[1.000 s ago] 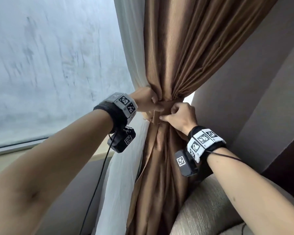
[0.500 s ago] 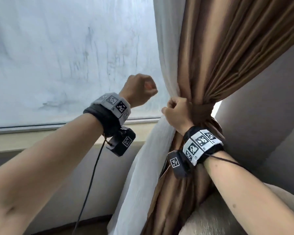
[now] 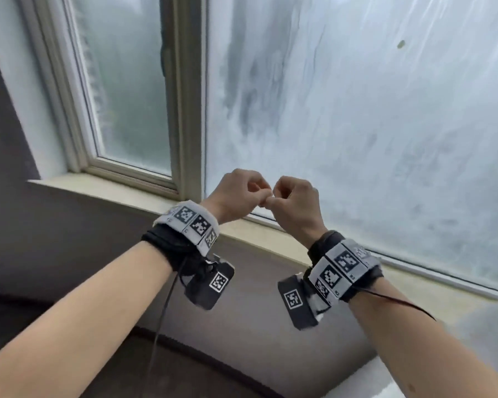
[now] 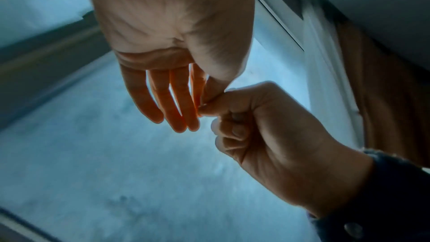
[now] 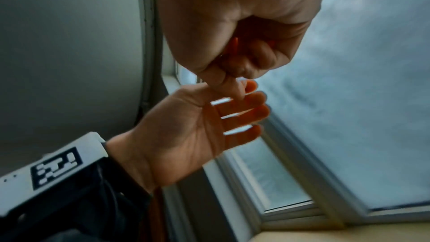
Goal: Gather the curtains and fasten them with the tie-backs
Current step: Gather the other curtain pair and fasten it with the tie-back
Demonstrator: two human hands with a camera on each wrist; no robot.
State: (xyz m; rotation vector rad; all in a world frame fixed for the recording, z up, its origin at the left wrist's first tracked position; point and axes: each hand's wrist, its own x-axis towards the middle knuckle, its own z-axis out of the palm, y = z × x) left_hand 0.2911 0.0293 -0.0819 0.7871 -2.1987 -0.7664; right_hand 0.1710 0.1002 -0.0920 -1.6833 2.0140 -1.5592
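No curtain or tie-back shows in the head view. The left wrist view has the brown curtain point(image 4: 386, 84) and a white sheer point(image 4: 325, 84) hanging at its right edge, away from both hands. My left hand point(image 3: 242, 193) and right hand point(image 3: 295, 202) are raised together in front of the window, touching at the fingertips. The left hand point(image 4: 177, 102) has straight, slightly spread fingers and holds nothing. The right hand point(image 5: 244, 58) is curled into a fist, its thumb tip resting against the left hand's index finger, with nothing seen inside it.
A frosted window pane point(image 3: 357, 110) fills the view ahead, with a pale frame post point(image 3: 189, 96) and a sill point(image 3: 127, 193) below. A grey wall point(image 3: 69, 248) runs under the sill. Something pale point(image 3: 414, 380) lies at the bottom right.
Both hands have come off the tied brown curtain. The view has swung left so the curtain has left the head view, and the hands have met before the window.
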